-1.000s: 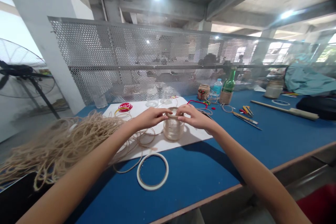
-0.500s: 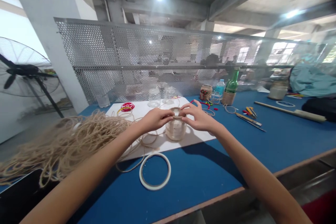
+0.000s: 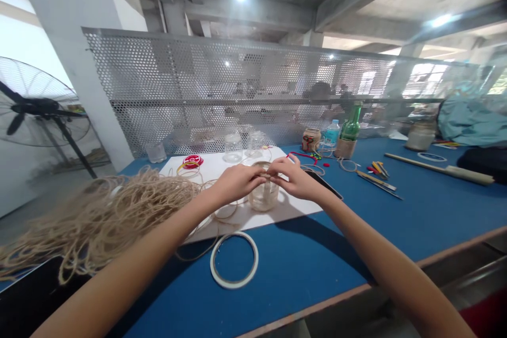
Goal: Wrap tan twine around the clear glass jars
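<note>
A clear glass jar (image 3: 264, 200) stands upright on a white sheet, with twine around its neck. At the front of the jar's rim my left hand (image 3: 237, 182) is closed, thumb and fingers pinched on the twine. My right hand (image 3: 291, 177) meets it there from the other side, its thumb and fingertips also pinched on the twine. The fingers hide the strand between them and part of the rim. A large loose heap of twine (image 3: 146, 206) lies to the left, with strands trailing toward the jar.
A roll of white tape (image 3: 234, 286) lies nearest me on the blue table (image 3: 309, 280). Behind are two glass jars (image 3: 233, 149) and a red spool (image 3: 193, 160). To the right stand a green bottle (image 3: 351, 127), pliers (image 3: 379, 169) and a dark phone-like slab (image 3: 327, 185).
My hands have come closer together, from the two sides of the jar's rim to its front. The dark slab beyond my right wrist now shows more.
</note>
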Demonstrator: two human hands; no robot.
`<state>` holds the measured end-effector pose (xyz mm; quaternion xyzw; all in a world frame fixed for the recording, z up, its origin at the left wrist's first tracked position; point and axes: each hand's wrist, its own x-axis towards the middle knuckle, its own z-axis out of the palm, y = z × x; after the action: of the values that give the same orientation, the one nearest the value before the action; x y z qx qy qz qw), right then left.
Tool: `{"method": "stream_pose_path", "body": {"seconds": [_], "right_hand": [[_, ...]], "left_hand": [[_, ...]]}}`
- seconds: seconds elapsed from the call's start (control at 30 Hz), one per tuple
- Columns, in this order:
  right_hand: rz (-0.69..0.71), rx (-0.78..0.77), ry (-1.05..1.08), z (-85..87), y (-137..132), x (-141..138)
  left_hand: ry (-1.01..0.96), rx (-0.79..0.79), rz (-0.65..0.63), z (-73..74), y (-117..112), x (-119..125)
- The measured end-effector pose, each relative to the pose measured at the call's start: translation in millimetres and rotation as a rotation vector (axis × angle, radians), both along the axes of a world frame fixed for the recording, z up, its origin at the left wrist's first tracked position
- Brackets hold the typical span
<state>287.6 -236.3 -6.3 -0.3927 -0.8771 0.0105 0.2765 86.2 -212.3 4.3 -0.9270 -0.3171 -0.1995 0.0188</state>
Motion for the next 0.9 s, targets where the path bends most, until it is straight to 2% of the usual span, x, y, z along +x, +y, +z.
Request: {"method": "stream_pose_path", "body": {"seconds": [0.27, 0.57, 0.73, 0.9], "right_hand": [[0.003, -0.027, 0.014, 2.7, 2.1, 3.7], [0.022, -0.035, 0.010, 0.6, 5.4, 7.1], [-0.027, 0.108, -0.038, 0.7, -1.6, 3.2], [-0.021, 0.229, -0.071, 0.1, -5.1, 0.5]], "left_hand": [[0.007, -0.057, -0.151, 2.1, 14.2, -10.1], [-0.001, -0.032, -0.140, -1.2, 18.3, -12.8], [-0.078, -0.044, -0.165, -6.5, 21.0, -12.7], [-0.099, -0.111, -0.166, -3.9, 24.3, -17.7]]}}
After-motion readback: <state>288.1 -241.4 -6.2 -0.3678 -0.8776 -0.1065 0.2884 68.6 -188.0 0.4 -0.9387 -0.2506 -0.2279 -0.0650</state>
